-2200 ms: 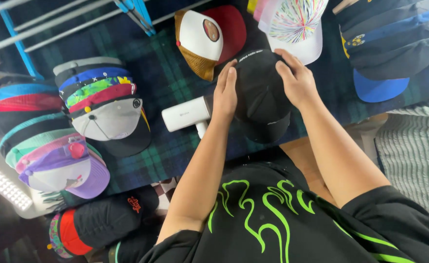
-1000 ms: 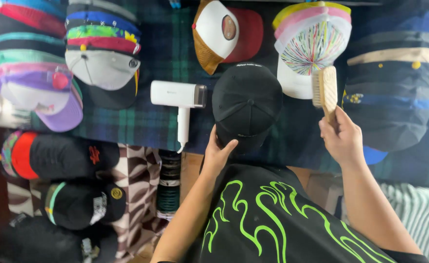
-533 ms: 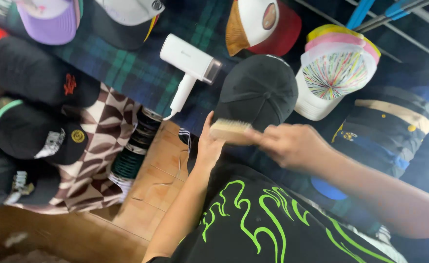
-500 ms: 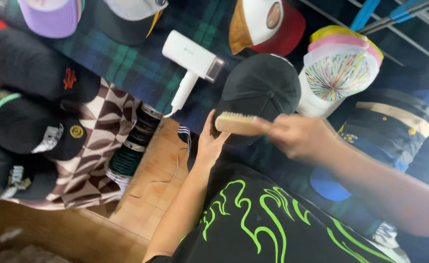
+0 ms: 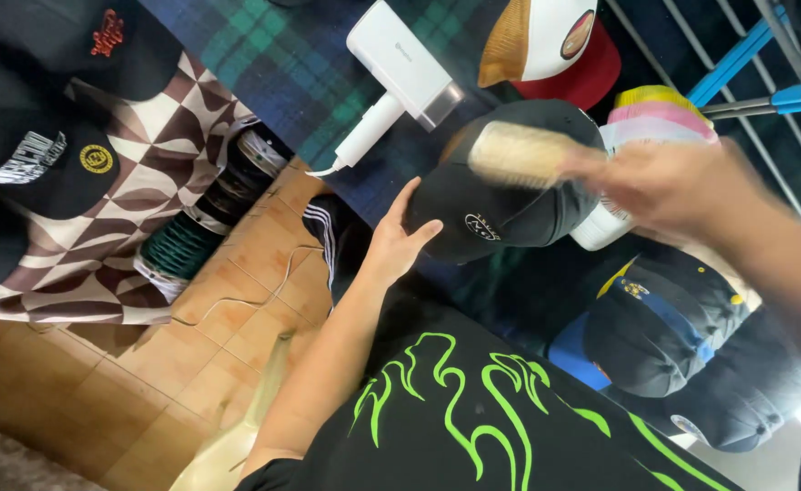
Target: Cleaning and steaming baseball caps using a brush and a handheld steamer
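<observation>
left hand (image 5: pixel 391 244) at centre frame, fingers (image 5: pixel 407 195) spread and curved, cupping the lower-left edge of the black cap (image 5: pixel 500 200); thumb laid against the brim side, palm open, no pinch. right hand (image 5: pixel 673 182) at right of centre, blurred by motion, fingers seemingly wrapped round the handle of a pale bristle brush (image 5: pixel 520 153); exact grip cannot be told. brush head lying across the crown of the black cap, bristles apparently on the fabric.

black cap sitting just above centre, on the near edge of a desk draped in dark blue-green plaid cloth (image 5: pixel 264 55), small round emblem facing down-frame. judged light and soft: crown likely to dent under pressure, fabric likely to slide on the cloth unless steadied. brim judged the stiffest part, hence the best place for a hold; an open palm against the crown's side as a second choice.

white handheld steamer (image 5: pixel 400 68) at upper centre, handle pointing down-left, just beside the cap. white-and-red trucker cap (image 5: pixel 555 45) at top, right of the steamer. stack of pale caps (image 5: pixel 655 114) partly hidden behind the right hand. dark caps with blue and yellow trim (image 5: pixel 673 327) at lower right. further black caps (image 5: pixel 46 155) on a brown-and-cream checked cloth (image 5: pixel 100 245) at upper left. roll of stacked rings (image 5: pixel 210 218) beside it. tiled floor (image 5: pixel 100 364) at lower left; blue rack rails (image 5: pixel 737 64) at upper right.
</observation>
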